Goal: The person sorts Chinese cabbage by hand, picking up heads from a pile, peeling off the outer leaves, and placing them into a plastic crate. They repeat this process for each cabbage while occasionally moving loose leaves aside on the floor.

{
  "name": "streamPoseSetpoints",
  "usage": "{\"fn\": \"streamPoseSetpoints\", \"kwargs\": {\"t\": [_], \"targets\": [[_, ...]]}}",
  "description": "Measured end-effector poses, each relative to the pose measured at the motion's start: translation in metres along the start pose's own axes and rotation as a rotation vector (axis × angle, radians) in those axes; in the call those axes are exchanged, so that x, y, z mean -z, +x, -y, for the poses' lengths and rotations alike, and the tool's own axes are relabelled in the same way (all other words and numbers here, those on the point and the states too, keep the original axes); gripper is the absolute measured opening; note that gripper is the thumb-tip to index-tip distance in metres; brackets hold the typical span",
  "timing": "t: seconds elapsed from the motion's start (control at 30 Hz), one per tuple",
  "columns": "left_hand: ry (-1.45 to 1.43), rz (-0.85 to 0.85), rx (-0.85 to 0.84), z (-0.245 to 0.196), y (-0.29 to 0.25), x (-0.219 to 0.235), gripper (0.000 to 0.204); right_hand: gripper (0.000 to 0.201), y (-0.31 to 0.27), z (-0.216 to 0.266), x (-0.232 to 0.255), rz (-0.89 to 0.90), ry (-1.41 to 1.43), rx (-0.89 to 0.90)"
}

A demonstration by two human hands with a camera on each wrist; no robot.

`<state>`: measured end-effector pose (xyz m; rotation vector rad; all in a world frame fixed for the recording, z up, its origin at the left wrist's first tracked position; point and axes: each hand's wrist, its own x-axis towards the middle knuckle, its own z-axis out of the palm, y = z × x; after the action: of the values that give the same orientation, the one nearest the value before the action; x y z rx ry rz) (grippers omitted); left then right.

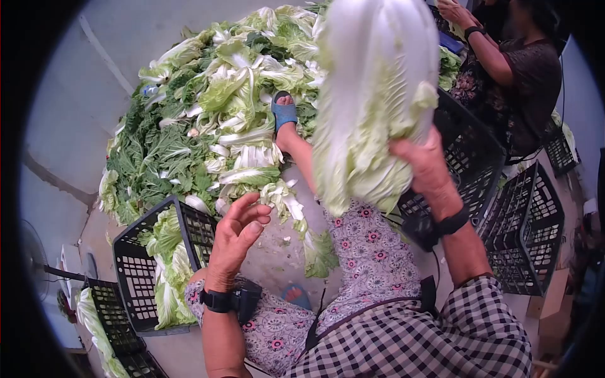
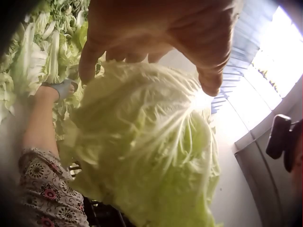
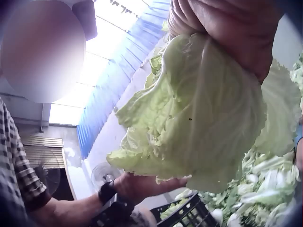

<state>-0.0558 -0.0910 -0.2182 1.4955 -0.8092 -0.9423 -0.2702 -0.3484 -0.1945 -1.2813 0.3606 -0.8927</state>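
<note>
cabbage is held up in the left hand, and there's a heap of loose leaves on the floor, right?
Not quite: the head view shows the cabbage held up in the right hand; the left hand holds nothing. The heap of loose leaves is on the floor, as you say.

Crinkled cabbage (image 1: 378, 107), matt plastic crate (image 1: 131, 268)

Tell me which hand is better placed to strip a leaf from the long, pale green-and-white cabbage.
Probably the left hand: it looks empty and relaxed. The right hand is occupied, gripping the long, pale green-and-white cabbage towards its leafy end.
</note>
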Motion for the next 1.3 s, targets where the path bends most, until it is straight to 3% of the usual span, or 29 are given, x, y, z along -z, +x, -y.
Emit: {"fn": "streamPoseSetpoints", "kwargs": {"t": [0.13, 0.33, 0.4, 0.53, 0.57, 0.6, 0.63, 0.67, 0.73, 0.83, 0.87, 0.97, 1.0, 1.1, 1.17, 1.23, 1.3], "targets": [[-0.005, 0.044, 0.011, 0.002, -0.003, -0.005, 0.049, 0.052, 0.014, 0.024, 0.074, -0.233, -0.304, 0.185], [0.065, 0.044, 0.054, 0.002, -0.002, -0.006, 0.048, 0.062, 0.023, 0.019, 0.17, -0.382, -0.744, 0.151], [0.098, 0.074, 0.054, 0.005, 0.0, -0.006, 0.047, 0.071, 0.029, 0.012, 0.185, -0.384, -0.812, 0.065], [0.115, 0.099, 0.057, 0.01, 0.001, -0.006, 0.044, 0.088, 0.049, -0.034, 0.217, -0.202, -1.281, 0.113], [0.152, 0.109, 0.065, 0.01, 0.002, -0.006, 0.043, 0.097, 0.051, -0.043, 0.221, -0.071, -1.262, -0.053], [0.147, 0.125, 0.074, 0.013, 0.002, -0.004, 0.045, 0.097, 0.053, -0.057, 0.232, 0.073, -1.265, -0.069], [0.147, 0.135, 0.054, 0.016, 0.002, -0.003, 0.045, 0.093, 0.058, -0.074, 0.248, 0.114, -1.34, -0.245], [0.157, 0.138, 0.075, 0.015, 0.002, -0.004, 0.044, 0.086, 0.053, -0.069, 0.233, 0.142, -1.194, -0.464], [0.184, 0.149, 0.075, 0.012, 0.002, -0.004, 0.043, 0.069, 0.049, -0.069, 0.217, 0.219, -1.178, -0.543], [0.229, 0.161, 0.1, 0.011, 0.001, -0.003, 0.044, 0.059, 0.05, -0.063, 0.193, 0.123, -1.237, -0.297], [0.237, 0.17, 0.105, 0.012, 0.002, -0.002, 0.044, 0.051, 0.05, -0.052, 0.173, 0.06, -1.206, -0.131], [0.275, 0.21, 0.117, 0.016, 0.005, -0.003, 0.044, 0.045, 0.059, -0.033, 0.111, 0.061, -1.025, 0.053], [0.288, 0.223, 0.12, 0.018, 0.007, -0.004, 0.044, 0.047, 0.058, -0.023, 0.073, 0.097, -0.996, 0.068], [0.253, 0.247, 0.136, 0.023, 0.011, -0.005, 0.045, 0.069, 0.057, -0.006, -0.033, 0.483, -0.83, 0.073], [0.269, 0.254, 0.15, 0.024, 0.01, -0.006, 0.046, 0.062, 0.052, 0.004, -0.096, 0.715, -0.768, 0.178], [0.288, 0.252, 0.148, 0.019, 0.007, -0.005, 0.047, 0.061, 0.041, 0.006, -0.129, 0.779, -0.648, 0.269], [0.294, 0.233, 0.13, 0.017, 0.004, -0.002, 0.049, 0.064, 0.039, -0.018, -0.121, 0.81, -0.735, 0.333]]}}
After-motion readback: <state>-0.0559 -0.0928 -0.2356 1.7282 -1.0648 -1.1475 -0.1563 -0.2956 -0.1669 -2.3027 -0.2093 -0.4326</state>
